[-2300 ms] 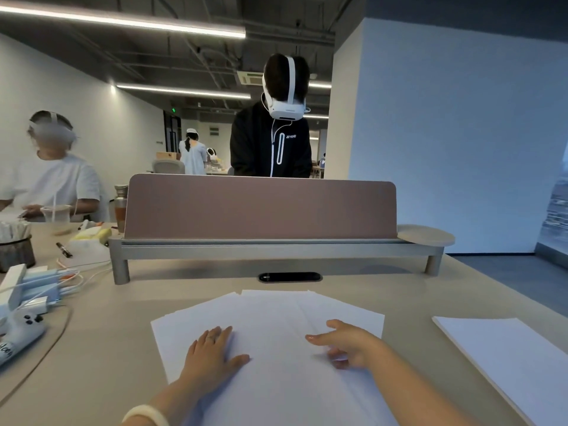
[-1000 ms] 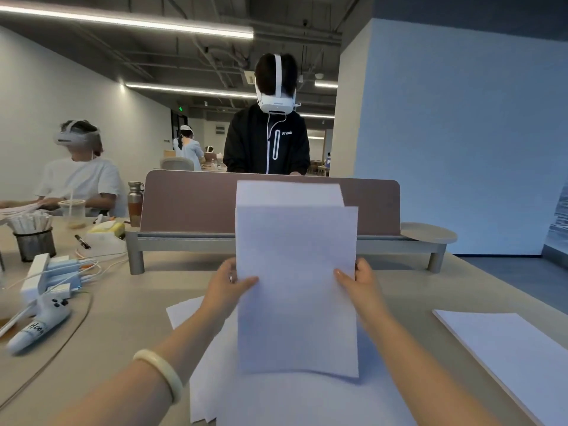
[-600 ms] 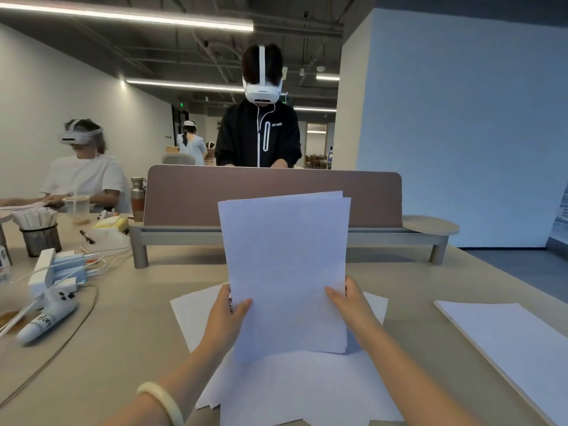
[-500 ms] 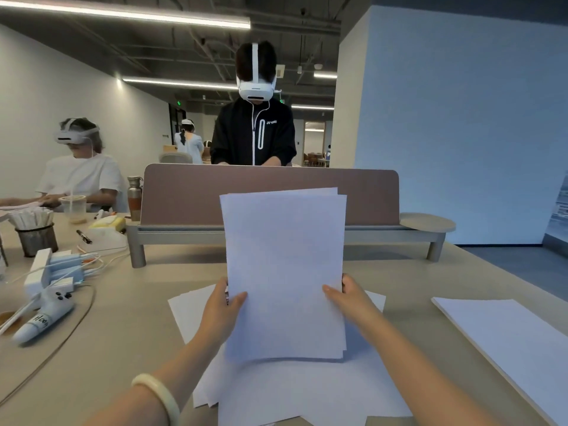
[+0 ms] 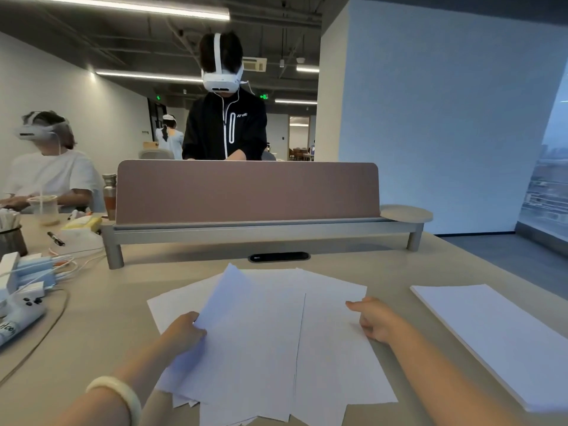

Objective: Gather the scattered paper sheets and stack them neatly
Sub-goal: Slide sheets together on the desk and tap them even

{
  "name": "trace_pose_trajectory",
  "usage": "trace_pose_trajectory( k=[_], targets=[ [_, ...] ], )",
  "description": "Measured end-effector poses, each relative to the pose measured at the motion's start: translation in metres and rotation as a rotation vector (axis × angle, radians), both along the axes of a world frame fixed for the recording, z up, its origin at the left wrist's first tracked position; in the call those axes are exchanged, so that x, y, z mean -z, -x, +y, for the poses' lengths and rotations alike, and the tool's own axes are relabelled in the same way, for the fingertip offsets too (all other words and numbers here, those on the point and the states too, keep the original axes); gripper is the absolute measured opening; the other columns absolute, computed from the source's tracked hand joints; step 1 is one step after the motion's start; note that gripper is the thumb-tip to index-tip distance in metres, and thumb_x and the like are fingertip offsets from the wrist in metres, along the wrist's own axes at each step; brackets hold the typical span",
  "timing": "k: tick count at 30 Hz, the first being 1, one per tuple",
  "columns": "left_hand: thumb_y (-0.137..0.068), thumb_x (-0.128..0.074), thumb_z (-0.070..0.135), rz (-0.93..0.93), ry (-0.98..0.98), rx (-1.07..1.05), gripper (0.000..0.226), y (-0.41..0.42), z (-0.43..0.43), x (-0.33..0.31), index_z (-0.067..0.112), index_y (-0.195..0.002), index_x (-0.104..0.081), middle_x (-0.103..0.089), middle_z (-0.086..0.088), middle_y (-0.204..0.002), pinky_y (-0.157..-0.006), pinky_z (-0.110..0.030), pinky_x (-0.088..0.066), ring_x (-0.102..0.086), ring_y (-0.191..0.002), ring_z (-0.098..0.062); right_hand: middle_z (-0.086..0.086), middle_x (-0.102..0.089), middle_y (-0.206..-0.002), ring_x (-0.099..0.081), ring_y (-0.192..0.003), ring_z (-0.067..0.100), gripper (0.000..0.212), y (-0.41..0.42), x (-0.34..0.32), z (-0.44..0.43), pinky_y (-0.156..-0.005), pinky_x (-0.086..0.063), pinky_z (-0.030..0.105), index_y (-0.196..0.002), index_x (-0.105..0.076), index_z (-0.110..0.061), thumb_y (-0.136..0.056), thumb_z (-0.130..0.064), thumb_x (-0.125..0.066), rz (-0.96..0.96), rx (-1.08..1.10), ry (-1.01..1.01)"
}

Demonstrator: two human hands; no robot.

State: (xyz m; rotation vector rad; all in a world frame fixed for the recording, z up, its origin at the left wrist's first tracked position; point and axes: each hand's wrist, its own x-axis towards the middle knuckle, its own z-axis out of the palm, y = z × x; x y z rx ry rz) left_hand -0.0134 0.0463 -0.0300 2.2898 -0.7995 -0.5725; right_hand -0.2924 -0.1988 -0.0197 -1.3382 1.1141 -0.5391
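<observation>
Blank white sheets point(image 5: 322, 333) lie fanned on a table point(image 5: 92, 333). The left hand point(image 5: 184, 332) pinches one; the right hand point(image 5: 373, 321), fingers curled, touches another's edge, grip unclear.

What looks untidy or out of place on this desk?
The loose paper sheets in the middle lie fanned and crooked, with corners poking out at the near edge. The left hand holds a tilted sheet across them. The stack at right looks square.

Single head-worn view — faces forward and slightly down across the table point(image 5: 101, 333), near its front edge
</observation>
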Motion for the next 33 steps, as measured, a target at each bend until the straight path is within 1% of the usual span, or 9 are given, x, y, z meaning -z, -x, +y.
trace_pose_trajectory(
  k=[3,5,8,13,17,20,23,27,33],
  targets=[
    [-0.088,-0.055,0.009,-0.010,-0.024,0.037,0.013,-0.002,0.000,-0.002,0.010,-0.101,-0.052,-0.053,-0.007,-0.102,-0.071,-0.025,-0.036,-0.050,-0.088,-0.023,-0.001,-0.048,-0.041,-0.048,-0.033,0.009,0.005,0.000,-0.007,0.006,-0.041,-0.039,0.021,-0.091,-0.054,-0.007,-0.089,-0.006,-0.059,-0.011,0.024,-0.047],
    [-0.088,-0.056,0.010,0.013,-0.010,0.028,0.011,-0.003,0.002,-0.002,0.011,-0.098,-0.053,-0.054,-0.006,-0.099,-0.064,-0.024,-0.037,-0.051,-0.084,-0.021,0.003,-0.054,-0.040,-0.049,-0.024,0.009,0.016,0.004,-0.003,0.004,-0.032,-0.040,0.017,-0.073,-0.054,-0.005,-0.088,-0.002,-0.060,0.006,0.018,-0.050],
    [-0.087,-0.057,0.010,0.090,0.023,-0.004,0.011,-0.003,0.005,-0.003,0.012,-0.098,-0.055,-0.057,-0.003,-0.090,-0.058,-0.022,-0.040,-0.055,-0.074,-0.015,0.015,-0.065,-0.074,-0.065,-0.050,0.023,0.008,0.005,0.002,0.004,-0.047,-0.052,0.025,-0.085,-0.062,0.004,-0.082,-0.002,-0.067,-0.009,-0.013,-0.083],
    [-0.086,-0.059,0.009,0.212,0.078,-0.023,0.019,-0.002,0.010,-0.005,0.008,-0.104,-0.055,-0.062,-0.010,-0.098,-0.069,-0.028,-0.048,-0.061,-0.081,-0.024,0.015,-0.066,-0.109,-0.063,-0.099,0.030,0.046,-0.006,0.010,0.004,-0.087,-0.052,0.039,-0.118,-0.056,0.003,-0.077,-0.005,-0.074,0.149,-0.142,0.054],
    [-0.068,-0.064,0.016,0.300,0.153,-0.028,0.037,-0.002,0.016,-0.009,0.008,-0.103,-0.055,-0.063,-0.014,-0.098,-0.075,-0.033,-0.047,-0.060,-0.081,-0.029,0.015,-0.061,-0.098,-0.058,-0.081,0.026,0.032,-0.011,0.016,0.001,-0.061,-0.045,0.024,-0.115,-0.058,0.006,-0.083,0.003,-0.062,0.168,-0.085,0.223],
    [-0.059,-0.061,0.016,0.352,0.197,-0.048,0.042,0.001,0.023,-0.010,0.009,-0.100,-0.054,-0.063,-0.014,-0.098,-0.081,-0.037,-0.049,-0.062,-0.084,-0.031,0.016,-0.061,-0.095,-0.057,-0.082,0.026,0.025,-0.011,0.017,-0.003,-0.065,-0.045,0.028,-0.108,-0.060,0.003,-0.083,0.002,-0.062,0.174,-0.060,0.301],
    [-0.069,-0.064,0.010,0.372,0.214,-0.060,0.040,0.004,0.026,-0.010,0.005,-0.106,-0.052,-0.061,-0.012,-0.094,-0.070,-0.033,-0.048,-0.060,-0.080,-0.027,0.015,-0.062,-0.086,-0.058,-0.076,0.027,0.013,-0.010,0.020,-0.010,-0.068,-0.046,0.031,-0.088,-0.058,-0.004,-0.078,-0.001,-0.066,0.258,-0.027,0.418],
    [-0.082,-0.062,0.002,0.364,0.234,-0.089,0.036,0.002,0.025,-0.003,-0.002,-0.116,-0.051,-0.060,-0.010,-0.091,-0.065,-0.031,-0.046,-0.060,-0.078,-0.025,0.001,-0.043,-0.058,-0.043,-0.054,0.020,0.040,-0.009,0.021,-0.014,-0.056,-0.038,0.033,-0.059,-0.034,-0.019,-0.078,-0.010,-0.068,0.365,0.061,0.553],
    [-0.091,-0.053,0.002,0.367,0.263,-0.081,0.027,0.004,0.022,-0.004,0.003,-0.117,-0.050,-0.060,-0.010,-0.098,-0.071,-0.033,-0.046,-0.060,-0.079,-0.022,-0.002,-0.023,-0.052,-0.024,-0.052,0.018,0.052,-0.008,0.014,-0.016,-0.055,-0.017,0.029,-0.055,-0.020,-0.022,-0.083,-0.016,-0.062,0.358,0.123,0.683]
  ],
)
